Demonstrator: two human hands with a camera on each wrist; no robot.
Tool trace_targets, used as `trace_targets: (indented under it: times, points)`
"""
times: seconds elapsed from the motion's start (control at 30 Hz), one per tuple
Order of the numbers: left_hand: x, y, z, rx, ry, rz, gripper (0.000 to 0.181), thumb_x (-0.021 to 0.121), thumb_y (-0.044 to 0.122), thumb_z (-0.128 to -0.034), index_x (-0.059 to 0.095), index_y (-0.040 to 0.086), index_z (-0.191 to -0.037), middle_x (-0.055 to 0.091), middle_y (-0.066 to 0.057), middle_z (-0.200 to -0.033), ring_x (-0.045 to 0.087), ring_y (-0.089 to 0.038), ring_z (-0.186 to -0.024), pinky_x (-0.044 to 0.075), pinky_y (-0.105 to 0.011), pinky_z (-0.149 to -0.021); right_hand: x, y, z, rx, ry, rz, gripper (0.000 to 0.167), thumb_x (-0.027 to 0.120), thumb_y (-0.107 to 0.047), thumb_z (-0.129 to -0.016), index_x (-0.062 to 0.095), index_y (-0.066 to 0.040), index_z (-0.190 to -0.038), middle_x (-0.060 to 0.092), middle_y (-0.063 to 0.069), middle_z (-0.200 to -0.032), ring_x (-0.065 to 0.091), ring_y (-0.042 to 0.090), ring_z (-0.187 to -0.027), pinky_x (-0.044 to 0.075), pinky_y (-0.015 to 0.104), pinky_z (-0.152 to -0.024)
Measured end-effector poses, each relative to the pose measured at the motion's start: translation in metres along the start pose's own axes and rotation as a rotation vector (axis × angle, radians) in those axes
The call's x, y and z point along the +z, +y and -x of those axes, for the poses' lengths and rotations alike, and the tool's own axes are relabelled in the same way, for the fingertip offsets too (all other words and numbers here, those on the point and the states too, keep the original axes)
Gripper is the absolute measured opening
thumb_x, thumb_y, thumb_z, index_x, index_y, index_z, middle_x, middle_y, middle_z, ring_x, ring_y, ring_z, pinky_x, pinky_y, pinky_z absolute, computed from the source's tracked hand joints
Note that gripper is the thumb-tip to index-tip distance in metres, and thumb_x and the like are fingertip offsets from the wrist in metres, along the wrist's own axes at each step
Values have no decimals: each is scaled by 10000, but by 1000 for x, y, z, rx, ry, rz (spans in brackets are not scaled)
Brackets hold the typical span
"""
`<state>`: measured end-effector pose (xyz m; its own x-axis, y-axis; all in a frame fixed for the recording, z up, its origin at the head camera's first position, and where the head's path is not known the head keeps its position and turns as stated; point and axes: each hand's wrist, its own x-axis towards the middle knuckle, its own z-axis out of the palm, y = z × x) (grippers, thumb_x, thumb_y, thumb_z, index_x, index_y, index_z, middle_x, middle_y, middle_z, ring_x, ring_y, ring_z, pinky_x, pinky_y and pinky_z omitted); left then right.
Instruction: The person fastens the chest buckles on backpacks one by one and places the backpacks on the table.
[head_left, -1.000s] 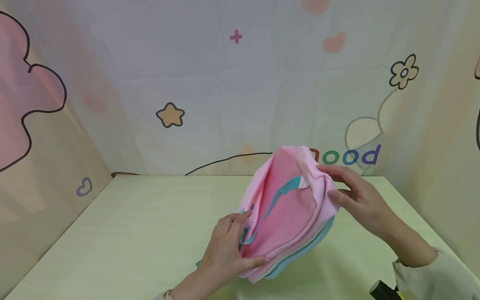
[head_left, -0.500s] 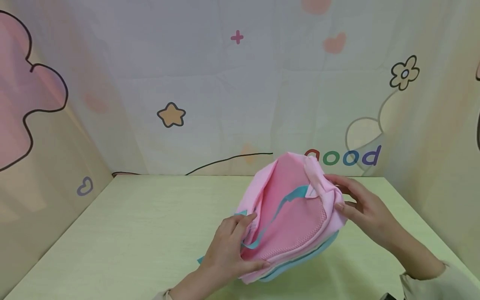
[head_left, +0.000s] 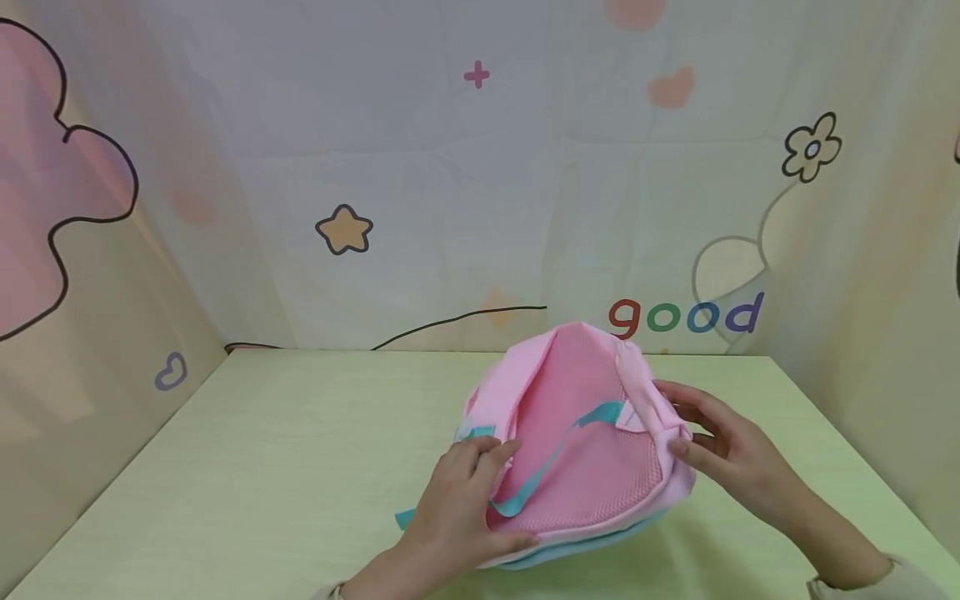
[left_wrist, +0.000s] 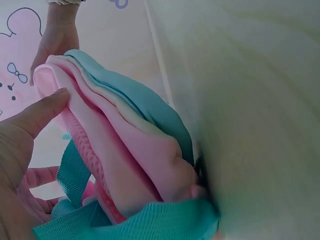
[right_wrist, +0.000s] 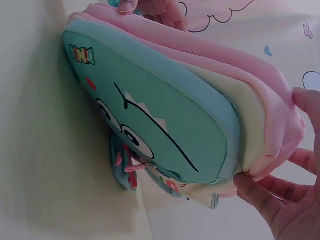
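Note:
A small child's backpack (head_left: 592,475) lies tilted on the table with its pink mesh back and shoulder straps facing up. My left hand (head_left: 450,517) grips its left end, thumb on the near edge and fingers by a pink shoulder strap (head_left: 498,396). A teal webbing strap (head_left: 562,454) crosses the mesh. At the other end my right hand (head_left: 742,454) holds the pink side between thumb and fingers. From the right wrist, the teal front panel (right_wrist: 165,115) shows cartoon eyes and zigzag teeth, turned down toward the table. In the left wrist view, teal webbing (left_wrist: 150,222) hangs beside my palm.
The pale green tabletop (head_left: 247,467) spreads around the backpack, mostly to its left. Behind it stands a printed cloth backdrop (head_left: 420,208), with more cloth along both sides.
The backpack's upper end has come down and toward me, swinging slightly right, so its back faces up more. My right hand moved down with it. The left hand stayed nearly in place.

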<state>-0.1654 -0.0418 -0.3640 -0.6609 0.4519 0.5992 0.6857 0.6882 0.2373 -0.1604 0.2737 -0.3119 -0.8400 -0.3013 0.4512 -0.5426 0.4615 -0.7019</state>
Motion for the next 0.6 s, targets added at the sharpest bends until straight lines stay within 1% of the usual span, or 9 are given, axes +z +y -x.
trace_targets:
  times: [0.07, 0.13, 0.23, 0.4, 0.47, 0.6]
  points:
    - [0, 0, 0, 10, -11, -27, 925, 900, 497, -552, 514, 150, -1319, 555, -39, -1201, 525, -170, -1115, 484, -340, -941, 3, 4, 2, 16, 2, -3, 586, 595, 23, -894, 405, -95, -1436, 507, -217, -1276, 532, -71, -1093, 487, 85, -858]
    - [-1, 0, 1, 18, -21, -33, 906, 902, 485, -557, 522, 142, -1305, 556, -57, -1205, 523, -182, -1128, 478, -354, -954, 6, 7, 5, 23, -1, -16, 592, 599, 23, -894, 399, -95, -1439, 509, -211, -1276, 537, -65, -1089, 490, 95, -858]
    - [-2, -1, 4, 12, -40, -19, 870, 899, 471, -573, 527, 151, -1292, 553, -71, -1220, 511, -196, -1158, 474, -368, -967, 10, 12, 10, 25, -6, -34, 599, 596, 37, -891, 393, -87, -1441, 507, -209, -1283, 541, -61, -1091, 500, 113, -853]
    - [-4, -3, 7, -14, -71, 13, 830, 889, 457, -600, 521, 185, -1292, 536, -72, -1247, 490, -212, -1187, 477, -378, -970, 17, 18, 17, 35, -9, -52, 604, 597, 47, -887, 391, -80, -1441, 495, -219, -1296, 535, -68, -1095, 509, 125, -847]
    - [-4, -4, 8, -18, -75, 22, 821, 889, 448, -605, 522, 191, -1294, 532, -72, -1254, 489, -219, -1191, 477, -384, -970, 19, 20, 19, 43, -15, -66, 608, 605, 47, -885, 390, -73, -1440, 499, -213, -1288, 539, -65, -1088, 516, 134, -839]
    - [-4, -4, 9, -21, -83, 50, 805, 884, 428, -621, 526, 192, -1303, 529, -70, -1265, 490, -221, -1193, 475, -382, -970, 26, 28, 27, 81, -27, -54, 621, 641, 20, -874, 393, -75, -1436, 531, -203, -1215, 560, -64, -1049, 539, 156, -797]
